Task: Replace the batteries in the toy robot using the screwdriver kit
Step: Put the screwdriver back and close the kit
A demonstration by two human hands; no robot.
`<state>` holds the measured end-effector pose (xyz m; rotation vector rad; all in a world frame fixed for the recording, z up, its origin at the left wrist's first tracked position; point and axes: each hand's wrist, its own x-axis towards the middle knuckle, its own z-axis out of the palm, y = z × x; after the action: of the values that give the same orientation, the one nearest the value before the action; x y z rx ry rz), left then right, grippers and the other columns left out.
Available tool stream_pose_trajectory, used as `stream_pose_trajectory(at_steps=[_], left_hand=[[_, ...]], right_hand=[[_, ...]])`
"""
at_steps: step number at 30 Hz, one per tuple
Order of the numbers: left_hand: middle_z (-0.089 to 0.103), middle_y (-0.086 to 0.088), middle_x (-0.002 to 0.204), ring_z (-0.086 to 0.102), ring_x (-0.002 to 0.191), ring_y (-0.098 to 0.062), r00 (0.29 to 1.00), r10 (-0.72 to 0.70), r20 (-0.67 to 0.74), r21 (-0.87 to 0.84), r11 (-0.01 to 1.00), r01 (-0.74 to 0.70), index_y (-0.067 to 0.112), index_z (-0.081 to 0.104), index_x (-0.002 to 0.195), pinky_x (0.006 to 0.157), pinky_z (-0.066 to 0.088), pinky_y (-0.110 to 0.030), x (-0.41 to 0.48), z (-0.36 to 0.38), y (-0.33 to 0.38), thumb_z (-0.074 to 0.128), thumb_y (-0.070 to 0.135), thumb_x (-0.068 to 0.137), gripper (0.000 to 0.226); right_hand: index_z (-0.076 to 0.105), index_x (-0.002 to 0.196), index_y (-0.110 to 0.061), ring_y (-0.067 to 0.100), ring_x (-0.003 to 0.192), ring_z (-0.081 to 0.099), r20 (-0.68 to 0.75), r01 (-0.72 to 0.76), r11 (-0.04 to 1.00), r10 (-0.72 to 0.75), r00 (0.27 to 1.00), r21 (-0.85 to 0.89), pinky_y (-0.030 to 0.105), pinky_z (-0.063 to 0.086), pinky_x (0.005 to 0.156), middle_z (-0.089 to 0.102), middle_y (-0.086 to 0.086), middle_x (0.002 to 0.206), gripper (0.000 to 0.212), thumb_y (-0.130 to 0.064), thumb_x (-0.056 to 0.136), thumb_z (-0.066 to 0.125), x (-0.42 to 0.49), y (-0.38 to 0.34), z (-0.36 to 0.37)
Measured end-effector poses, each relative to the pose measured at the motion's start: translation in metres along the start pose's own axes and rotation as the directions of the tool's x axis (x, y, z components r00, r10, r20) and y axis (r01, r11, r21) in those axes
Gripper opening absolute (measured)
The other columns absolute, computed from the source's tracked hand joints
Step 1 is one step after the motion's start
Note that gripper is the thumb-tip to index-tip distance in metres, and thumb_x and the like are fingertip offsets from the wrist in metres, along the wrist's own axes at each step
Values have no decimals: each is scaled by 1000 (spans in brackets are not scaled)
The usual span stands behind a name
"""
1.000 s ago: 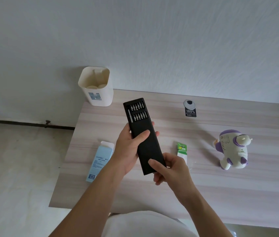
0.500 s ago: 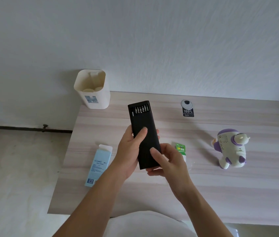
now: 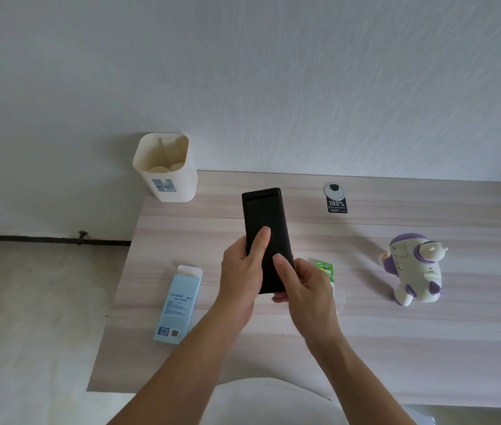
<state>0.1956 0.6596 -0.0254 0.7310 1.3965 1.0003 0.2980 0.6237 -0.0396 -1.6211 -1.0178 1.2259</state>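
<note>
**Inventory: 1 desk, 2 hands, 6 items**

1 screwdriver kit case [image 3: 266, 222], black and oblong, is held above the wooden desk [image 3: 427, 348] by 2 bare hands. The case is tilted, with its far end raised toward the wall. That end appears closed, with only a thin dark seam seen along the top edge; no bits are visible.

1 left hand [image 3: 241, 277] is wrapped around the case's left edge, with the thumb laid flat on the top face. 1 right hand [image 3: 304, 289] is closed on the lower right corner, with the thumb pressed against the top face and the fingers curled beneath. Both forearms are bare.

1 toy robot [image 3: 414, 268], white with purple trim, is stood on the right part of the desk, well apart from the hands and untouched.

1 battery pack [image 3: 325, 269], green-carded, is laid on the desk just beside the right hand and partly hidden by it. The number of batteries cannot be told.

1 light blue carton [image 3: 177, 305] is laid flat near the left edge, with its top flap open.

1 cream container [image 3: 168, 170] is stood at the far left corner against the wall, with 2 round pale shapes seen inside.

1 round grommet with a black "100%" label [image 3: 336, 199] is set near the back edge.
</note>
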Motion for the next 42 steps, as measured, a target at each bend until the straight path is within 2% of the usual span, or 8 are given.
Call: stream_pose_trajectory(at_steps=[3, 5, 8, 17, 22, 28, 38, 42], left_hand=[[75, -4, 96, 74, 93, -24, 999, -24, 36, -21, 999, 25, 26, 71, 98, 85, 61, -47, -2, -6, -2, 56, 45, 97, 24], [75, -7, 104, 73, 99, -25, 990, -49, 133, -97, 993, 63, 22, 70, 107, 90, 59, -50, -4, -12, -1, 56, 34, 99, 20], [73, -7, 112, 70, 107, -25, 975, 5, 221, -97, 995, 17, 19, 66, 117, 94, 57, -46, -6, -21, -2, 58, 14, 99, 20], [76, 1, 97, 73, 95, -16, 987, 126, 99, 27, 991, -129, 21, 69, 102, 83, 61, -41, -12, -18, -8, 65, 22, 94, 9], [76, 2, 96, 72, 95, -16, 992, 86, 94, 36, 995, -90, 25, 68, 101, 83, 61, -37, -11, -19, -15, 63, 25, 96, 8], [76, -6, 103, 73, 99, -22, 990, -35, 137, -231, 971, 66, 16, 66, 115, 81, 60, -32, -12, -22, -21, 58, 13, 98, 19], [76, -8, 100, 74, 96, -23, 994, -101, 31, -232, 967, 105, 15, 70, 106, 81, 60, -34, -13, -17, -45, 61, 17, 97, 12], [75, -9, 107, 72, 103, -24, 982, -169, 88, -174, 968, 182, 16, 68, 113, 87, 59, -37, -8, -23, -52, 60, 20, 98, 18]], right_hand=[[63, 78, -3, 29, 72, 68, 57, 28, 999, -28, 998, -16, 42, 62, 66, 64, 6, 66, 38, -37, 95, 64, 3, 1, -4], [68, 98, -10, 24, 88, 72, 139, -4, 995, -9, 990, 99, 41, 61, 77, 73, 0, 84, 16, -25, 98, 61, 5, 0, -6], [68, 115, -11, 24, 98, 72, 181, -26, 982, -9, 983, 188, 42, 59, 86, 76, 6, 100, 19, -16, 99, 59, 6, 1, -9], [72, 93, -3, 16, 72, 74, 50, 56, 997, -59, 997, 56, 27, 59, 55, 74, 5, 75, 19, -21, 95, 64, 4, -4, -9], [72, 99, -3, 19, 80, 75, 89, -30, 992, 19, 996, 120, 32, 61, 61, 75, 5, 81, 20, -22, 95, 65, 5, 1, -10], [68, 116, -8, 21, 96, 74, 235, -131, 965, 76, 969, 226, 38, 61, 81, 77, 7, 100, 20, -12, 98, 58, -2, 10, -11], [73, 104, -12, 15, 83, 76, 82, -111, 988, 102, 991, 107, 27, 61, 67, 78, 3, 90, 15, -21, 95, 64, -3, 28, -2], [70, 103, -11, 17, 86, 75, 120, -200, 972, 185, 975, 124, 31, 62, 71, 77, 5, 94, 15, -23, 95, 65, -4, 37, 0]])
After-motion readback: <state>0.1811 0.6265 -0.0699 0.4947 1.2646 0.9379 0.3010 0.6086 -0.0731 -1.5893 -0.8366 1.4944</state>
